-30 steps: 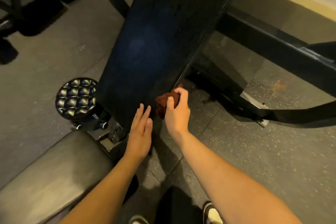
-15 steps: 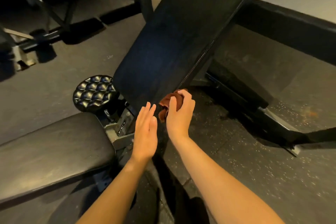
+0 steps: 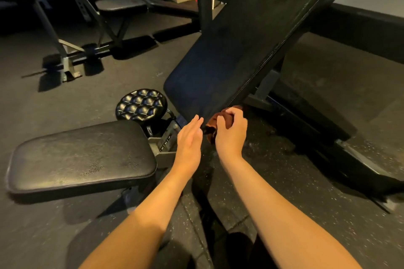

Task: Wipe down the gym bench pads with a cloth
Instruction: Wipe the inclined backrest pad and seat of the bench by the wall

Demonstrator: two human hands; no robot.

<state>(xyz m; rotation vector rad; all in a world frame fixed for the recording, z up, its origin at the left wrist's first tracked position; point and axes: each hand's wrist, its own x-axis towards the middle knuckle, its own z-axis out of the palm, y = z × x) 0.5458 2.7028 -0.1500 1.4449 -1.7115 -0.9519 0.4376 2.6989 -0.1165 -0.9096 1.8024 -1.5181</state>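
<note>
Just right of the centre of the frame, the right hand was closed around a bunched brown cloth, which was pressed against the lower right corner of the inclined back pad. Beside it, slightly to the left, the left hand was held flat and released, with the fingers together; the fingertips were at the bottom edge of the same pad, but it could not be told whether they were touching it. The back pad rose from the centre toward the upper right of the frame. To the left of the hands the flat seat pad was seen, and above it, near the centre, a small round quilted pad. Other benches stood in the upper left, well apart, on the dark floor. In judgement, only the corner was being wiped, and most of the pads were not yet done. To do this step well, the cloth should be opened flatter, firm pressure should be kept along the edge seam, and long overlapping strokes should be taken up the pad while it is steadied by the free hand.
</note>
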